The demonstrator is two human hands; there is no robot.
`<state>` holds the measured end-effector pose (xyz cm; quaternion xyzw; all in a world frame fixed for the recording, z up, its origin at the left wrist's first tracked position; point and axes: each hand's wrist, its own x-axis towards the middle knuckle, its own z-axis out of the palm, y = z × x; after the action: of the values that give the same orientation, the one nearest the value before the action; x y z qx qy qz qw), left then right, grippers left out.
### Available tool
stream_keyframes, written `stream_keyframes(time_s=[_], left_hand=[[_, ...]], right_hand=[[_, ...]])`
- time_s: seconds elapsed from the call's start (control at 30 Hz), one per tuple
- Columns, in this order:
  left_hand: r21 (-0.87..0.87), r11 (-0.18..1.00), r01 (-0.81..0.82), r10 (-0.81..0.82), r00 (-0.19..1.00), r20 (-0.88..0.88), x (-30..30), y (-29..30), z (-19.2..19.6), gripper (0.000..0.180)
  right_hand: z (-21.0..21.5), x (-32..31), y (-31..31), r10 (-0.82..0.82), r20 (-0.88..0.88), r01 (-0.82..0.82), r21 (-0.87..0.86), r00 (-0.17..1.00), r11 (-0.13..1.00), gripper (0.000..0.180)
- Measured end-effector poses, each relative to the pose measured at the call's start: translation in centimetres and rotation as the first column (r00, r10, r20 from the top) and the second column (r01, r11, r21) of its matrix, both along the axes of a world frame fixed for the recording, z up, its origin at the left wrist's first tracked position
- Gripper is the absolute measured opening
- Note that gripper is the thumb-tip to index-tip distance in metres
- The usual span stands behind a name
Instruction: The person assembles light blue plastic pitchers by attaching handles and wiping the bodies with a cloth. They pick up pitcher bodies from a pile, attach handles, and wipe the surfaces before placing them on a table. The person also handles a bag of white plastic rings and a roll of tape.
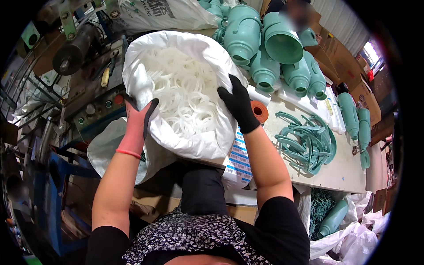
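A white woven sack (183,148) stands in front of me with its mouth folded back. Many translucent white plastic rings (185,97) fill it. On the sack's left side my left hand (137,119), in a pink glove with dark fingertips, grips the rolled rim. My right hand (239,102), in a black glove, holds the opposite edge, its thumb over the rim. Some fingers of both hands are hidden by the cloth. Just beside my right hand lies an orange-brown roll (259,111), and below it hangs a strip of printed labels (238,161).
Green plastic bottle-shaped parts (240,35) are piled at the back right of the table (282,104). Green curved handles (309,143) lie nearer. A machine with a dark motor (77,48) occupies the left. Another person (296,13) is behind the pile. Below right is a bin of green scraps (320,207).
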<state>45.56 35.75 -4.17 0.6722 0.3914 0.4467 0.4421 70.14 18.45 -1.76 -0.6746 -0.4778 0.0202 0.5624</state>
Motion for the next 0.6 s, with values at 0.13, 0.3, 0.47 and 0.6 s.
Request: stream_keyframes(time_s=[0.13,0.3,0.47,0.6], left_hand=[[-0.012,1.000,0.001,0.000,0.998,0.056,-1.5,-0.4,0.7,0.101],[0.372,0.885,-0.278,0.343,0.932,-0.118,-0.8,3.6,3.5,0.112],[0.686,0.722,-0.085,0.330,0.914,-0.234,1.0,7.0,8.5,0.103],[0.421,0.870,0.257,-0.154,0.952,-0.264,2.5,7.3,12.0,0.065]], right_hand=[[-0.7,-1.8,-2.6,0.052,-0.250,-0.042,0.047,0.967,0.998,0.046],[-1.6,-3.3,-4.1,0.179,-0.518,-0.105,0.168,0.836,0.980,0.048],[-1.0,-1.4,-5.8,0.340,-0.719,-0.260,0.225,0.606,0.939,0.056],[-0.5,1.4,-6.5,0.435,-0.787,-0.427,0.245,0.437,0.870,0.063]])
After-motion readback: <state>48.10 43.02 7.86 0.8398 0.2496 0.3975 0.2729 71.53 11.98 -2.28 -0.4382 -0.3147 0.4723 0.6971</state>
